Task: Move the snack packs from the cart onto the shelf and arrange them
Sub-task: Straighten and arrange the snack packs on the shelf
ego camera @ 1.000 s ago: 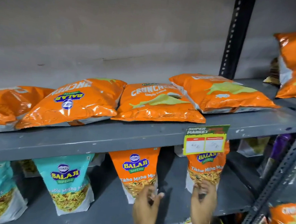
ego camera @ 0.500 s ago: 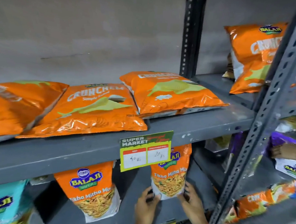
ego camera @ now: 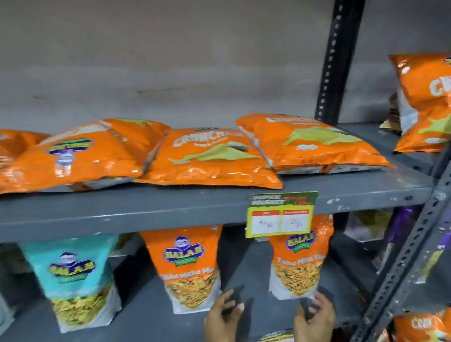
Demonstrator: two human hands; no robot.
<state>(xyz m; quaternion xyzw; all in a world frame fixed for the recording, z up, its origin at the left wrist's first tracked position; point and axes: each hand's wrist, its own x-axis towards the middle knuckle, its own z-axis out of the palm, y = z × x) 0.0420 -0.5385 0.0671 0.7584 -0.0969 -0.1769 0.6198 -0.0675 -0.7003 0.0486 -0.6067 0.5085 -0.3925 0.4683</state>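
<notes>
Right pouch stood on lower shelf; right hand fingers loose at its base, left hand released, empty; base should be squared, label kept forward.

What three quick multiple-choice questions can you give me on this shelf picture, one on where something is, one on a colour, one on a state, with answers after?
1. Where does the price tag hang?
A. On the front edge of the upper shelf
B. On the back wall
C. On a teal pouch

2. What colour is the standing pouch left of the two orange Tikha Mitha Mix pouches?
A. Purple
B. Teal
C. Red

3. How do the Crunchem bags on the upper shelf between the uprights lie?
A. Standing upright
C. Hanging from hooks
B. Lying flat

Answers: 1 A, the tag is clipped to the shelf's front lip, over the right orange pouch. 2 B, its front is teal. 3 B, the middle Crunchem bag and its neighbours rest on their backs.

Both the left hand and right hand are open below the right pouch.
</notes>
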